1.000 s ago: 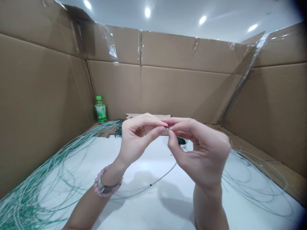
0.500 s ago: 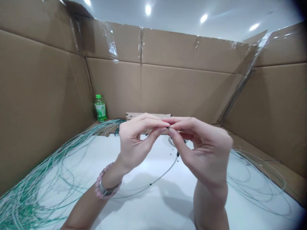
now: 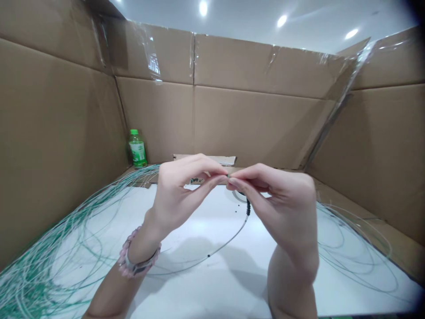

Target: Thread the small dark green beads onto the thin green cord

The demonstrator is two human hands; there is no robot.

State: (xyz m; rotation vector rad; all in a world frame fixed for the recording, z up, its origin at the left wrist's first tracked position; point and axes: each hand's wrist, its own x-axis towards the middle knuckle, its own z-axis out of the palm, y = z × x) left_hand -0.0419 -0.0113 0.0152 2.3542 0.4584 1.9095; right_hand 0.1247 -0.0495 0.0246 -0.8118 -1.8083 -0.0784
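Note:
My left hand point(image 3: 186, 192) and my right hand point(image 3: 279, 204) meet at the fingertips in mid-air above the white tabletop point(image 3: 199, 292). Both pinch with thumb and forefinger. Between the tips shows a tiny dark green bit, too small to name. A thin pale wire point(image 3: 229, 241) curves up from the lower left and passes behind my right thumb, seemingly into that hand. Small black rings point(image 3: 248, 207) are packed along its upper part, and one lone black ring point(image 3: 208, 255) sits lower on it. The wire's end is hidden by my fingers.
A big bundle of green and white wires point(image 3: 43, 274) covers the left side. More loose wires point(image 3: 361, 270) loop at the right. A green bottle point(image 3: 137, 153) stands in the back left corner. Cardboard walls point(image 3: 259, 128) enclose the table. Tiny black bits and a round item point(image 3: 238, 196) lie behind my hands.
Both hands have shifted slightly left, still pinching together. The fingertips have rearranged, and a longer row of black rings on the wire now shows below my right hand.

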